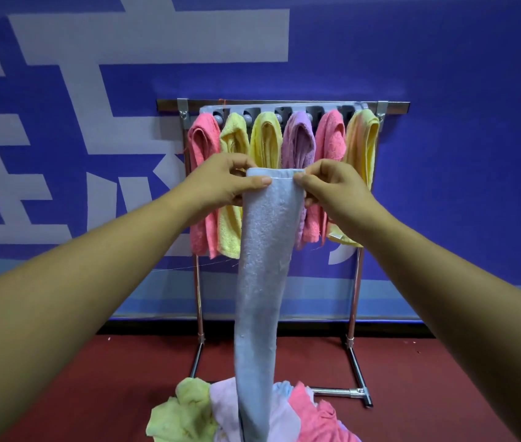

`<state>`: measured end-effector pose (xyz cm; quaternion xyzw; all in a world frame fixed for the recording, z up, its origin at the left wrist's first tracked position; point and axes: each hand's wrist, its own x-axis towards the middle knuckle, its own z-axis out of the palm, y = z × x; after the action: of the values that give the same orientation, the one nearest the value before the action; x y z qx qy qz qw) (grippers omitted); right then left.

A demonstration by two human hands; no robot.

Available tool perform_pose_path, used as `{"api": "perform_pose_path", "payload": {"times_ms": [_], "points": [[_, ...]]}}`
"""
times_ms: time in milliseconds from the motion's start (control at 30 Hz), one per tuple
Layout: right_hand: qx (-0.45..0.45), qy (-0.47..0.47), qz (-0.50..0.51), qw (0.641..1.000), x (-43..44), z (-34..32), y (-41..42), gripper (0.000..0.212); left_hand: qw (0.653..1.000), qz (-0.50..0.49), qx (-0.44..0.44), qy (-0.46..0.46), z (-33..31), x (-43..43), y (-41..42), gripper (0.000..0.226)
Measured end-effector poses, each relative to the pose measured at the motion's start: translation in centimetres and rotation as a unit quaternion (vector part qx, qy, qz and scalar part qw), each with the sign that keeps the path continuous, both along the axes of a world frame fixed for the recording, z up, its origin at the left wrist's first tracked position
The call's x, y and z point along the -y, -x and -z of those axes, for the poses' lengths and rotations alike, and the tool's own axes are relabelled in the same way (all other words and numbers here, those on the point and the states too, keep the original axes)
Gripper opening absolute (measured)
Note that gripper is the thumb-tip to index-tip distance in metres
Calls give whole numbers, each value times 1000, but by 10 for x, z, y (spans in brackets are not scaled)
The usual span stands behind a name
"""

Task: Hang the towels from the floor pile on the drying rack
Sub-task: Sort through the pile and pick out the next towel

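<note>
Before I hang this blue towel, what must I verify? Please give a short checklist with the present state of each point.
1. Grip: left hand and right hand both pinch the top edge of the blue towel: ok.
2. Towel lifted free of the floor pile: its lower end hangs down into the pile: not ok.
3. Free place on the drying rack: six hung towels fill the visible row, and the hands hide part of it: cannot tell.
4. Rack stands upright on its feet: ok.
5. Towel narrow enough, like the hung ones: ok.
</note>
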<state>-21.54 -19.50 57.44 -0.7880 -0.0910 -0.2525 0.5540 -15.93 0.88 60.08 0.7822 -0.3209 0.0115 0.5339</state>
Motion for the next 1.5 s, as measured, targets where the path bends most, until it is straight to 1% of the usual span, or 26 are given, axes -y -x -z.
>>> {"api": "perform_pose_path", "payload": {"times_ms": [100,200,267,367,467,600,633,667,733,767,800,867,933,967,1033,1067,1133,1200,1267,1333,1400,1433,1467,1500], "points": [[6,-19,-18,1000,1,1,-3,14,999,-14,-8,38,6,1,-2,8],[14,-29,-23,999,1,0,-5,10,998,9,-17,58,9,3,-3,19],[16,-43,-27,999,3,-2,-6,7,999,3,-9,35,8,4,-2,23],[16,-44,-44,998,5,-4,-8,14,1000,-26,13,-6,5,5,2,15],[4,-17,-51,999,6,-6,-10,16,999,-44,32,1,6,7,3,16],[-29,-10,-80,996,6,-11,-8,18,997,-58,52,13,8,9,1,13],[-33,4,-95,995,6,-13,-7,19,997,-56,52,20,9,10,0,12],[-34,37,-103,993,7,-14,-6,21,997,-53,50,23,10,11,0,11],[-34,137,-88,986,7,-17,-4,24,998,-45,48,21,13,12,-1,8],[-35,172,-72,982,6,-18,-4,22,998,-42,45,19,14,12,-1,7],[-34,186,-59,980,6,-19,-5,19,998,-38,43,17,15,12,-1,7],[-26,181,-46,982,6,-21,-5,16,998,-35,41,24,18,12,-2,10],[-19,171,-38,984,5,-24,-6,13,999,-5,17,51,23,10,-2,15],[-15,164,-33,986,5,-25,-8,12,998,23,-7,60,27,8,-2,21],[-10,143,-33,989,6,-27,-10,12,996,58,-62,36,42,4,-1,36],[-9,131,-36,991,6,-27,-12,13,995,57,-83,12,54,3,-1,37],[-11,115,-38,993,6,-28,-13,13,992,40,-119,-24,86,1,-4,34],[-11,101,-39,994,3,-29,-14,13,988,22,-151,-28,121,2,-8,29],[-16,85,-37,996,0,-31,-17,14,984,6,-180,-18,153,5,-11,30],[-19,69,-29,997,-2,-32,-21,16,977,1,-212,-13,184,8,-10,38],[-15,56,-11,998,-3,-33,-25,17,972,1,-233,-31,212,8,-10,52],[-11,49,3,999,-2,-34,-27,18,970,4,-241,-39,222,8,-10,55],[-7,44,19,999,0,-35,-28,17,968,8,-249,-38,228,7,-10,50],[-5,41,40,998,3,-35,-29,16,967,7,-254,-27,234,6,-11,40]]}}
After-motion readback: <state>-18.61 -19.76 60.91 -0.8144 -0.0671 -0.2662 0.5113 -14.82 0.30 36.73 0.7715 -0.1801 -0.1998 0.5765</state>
